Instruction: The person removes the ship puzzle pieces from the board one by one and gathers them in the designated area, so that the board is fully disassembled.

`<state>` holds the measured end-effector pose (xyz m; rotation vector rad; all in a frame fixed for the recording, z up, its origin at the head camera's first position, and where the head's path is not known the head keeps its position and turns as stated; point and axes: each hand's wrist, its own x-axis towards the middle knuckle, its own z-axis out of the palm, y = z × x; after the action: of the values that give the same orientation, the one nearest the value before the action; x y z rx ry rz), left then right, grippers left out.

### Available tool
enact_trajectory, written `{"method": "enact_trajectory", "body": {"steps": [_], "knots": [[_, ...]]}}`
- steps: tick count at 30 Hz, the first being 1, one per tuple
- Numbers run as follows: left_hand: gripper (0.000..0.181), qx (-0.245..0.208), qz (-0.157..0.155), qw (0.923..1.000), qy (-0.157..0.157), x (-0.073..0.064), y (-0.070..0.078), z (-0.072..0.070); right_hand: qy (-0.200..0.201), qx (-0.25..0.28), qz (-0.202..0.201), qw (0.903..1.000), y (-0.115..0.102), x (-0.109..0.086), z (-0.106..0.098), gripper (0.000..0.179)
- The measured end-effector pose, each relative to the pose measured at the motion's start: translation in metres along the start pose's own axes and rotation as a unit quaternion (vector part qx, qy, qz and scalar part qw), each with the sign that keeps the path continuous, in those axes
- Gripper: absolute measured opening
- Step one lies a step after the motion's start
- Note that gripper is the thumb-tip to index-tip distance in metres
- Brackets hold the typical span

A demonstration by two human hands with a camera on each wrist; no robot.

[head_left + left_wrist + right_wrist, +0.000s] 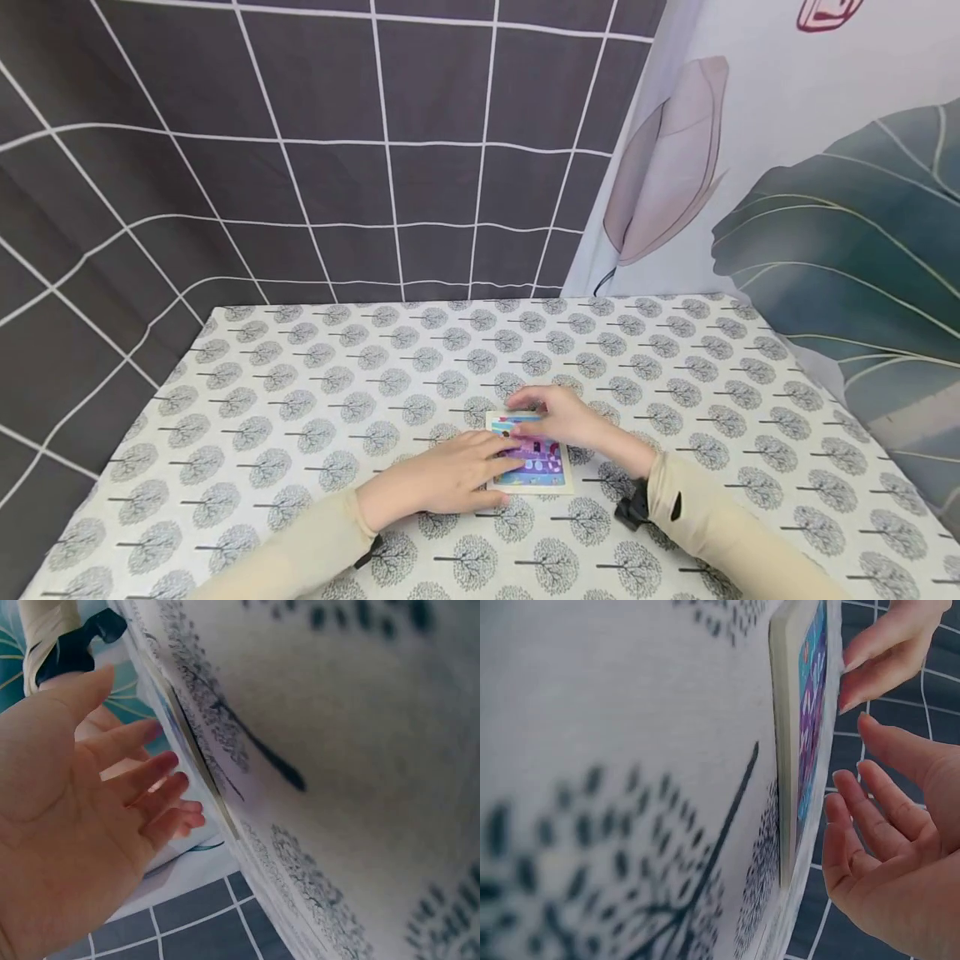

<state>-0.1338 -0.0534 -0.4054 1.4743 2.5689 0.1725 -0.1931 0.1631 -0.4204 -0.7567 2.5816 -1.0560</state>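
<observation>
A thin, flat picture board with a cream border and a blue, purple and pink picture lies flat on the patterned cloth. My left hand reaches over its left side, fingers extended and spread across the picture. From the right, my right hand hovers at the board's upper part with loosely bent fingers and covers some of it. Edge-on in the right wrist view, the board shows a pale side, and the right hand's fingers hold nothing. Palm and spread fingers of the left hand show in the left wrist view.
A white cloth printed with grey trees covers the table. Behind it hangs a dark curtain with a white grid, and at the right a pale curtain with leaf shapes. Black straps with small devices sit at the wrists.
</observation>
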Motion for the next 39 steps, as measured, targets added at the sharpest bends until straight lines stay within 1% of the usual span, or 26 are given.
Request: {"method": "enact_trajectory", "body": {"steps": [5, 7, 10, 15, 22, 30, 33, 37, 39], "knots": [[0.062, 0.008, -0.013, 0.9993, -0.035, -0.001, 0.000, 0.003, -0.004, -0.057, -0.030, 0.9979, 0.000, 0.006, 0.004, 0.032], [0.062, 0.004, -0.015, 0.9992, -0.038, 0.000, -0.001, 0.004, -0.003, -0.078, -0.034, 0.9963, -0.001, 0.008, 0.005, 0.029], [0.061, 0.010, -0.016, 0.9992, -0.036, 0.002, -0.003, 0.005, -0.004, -0.100, -0.030, 0.9945, -0.003, 0.012, 0.007, 0.026], [0.061, 0.005, -0.021, 0.9989, -0.040, 0.005, -0.003, 0.003, -0.007, -0.121, -0.023, 0.9924, -0.009, 0.016, 0.008, 0.023], [0.057, -0.005, -0.027, 0.9987, -0.043, 0.007, -0.002, 0.000, -0.021, -0.107, -0.011, 0.9940, -0.018, 0.023, 0.005, 0.022], [0.059, 0.010, -0.036, 0.9981, -0.048, 0.005, 0.000, -0.002, -0.039, -0.102, 0.018, 0.9939, -0.023, 0.027, 0.006, 0.023], [0.059, 0.010, -0.036, 0.9982, -0.047, 0.005, 0.001, -0.002, -0.049, -0.108, 0.020, 0.9928, -0.025, 0.028, 0.006, 0.023], [0.055, 0.002, -0.034, 0.9983, -0.046, 0.007, 0.000, -0.003, -0.071, -0.116, 0.037, 0.9900, -0.028, 0.030, 0.003, 0.023], [0.055, -0.002, -0.033, 0.9982, -0.049, 0.007, 0.000, -0.004, -0.082, -0.116, 0.053, 0.9885, -0.029, 0.032, 0.002, 0.022]]}}
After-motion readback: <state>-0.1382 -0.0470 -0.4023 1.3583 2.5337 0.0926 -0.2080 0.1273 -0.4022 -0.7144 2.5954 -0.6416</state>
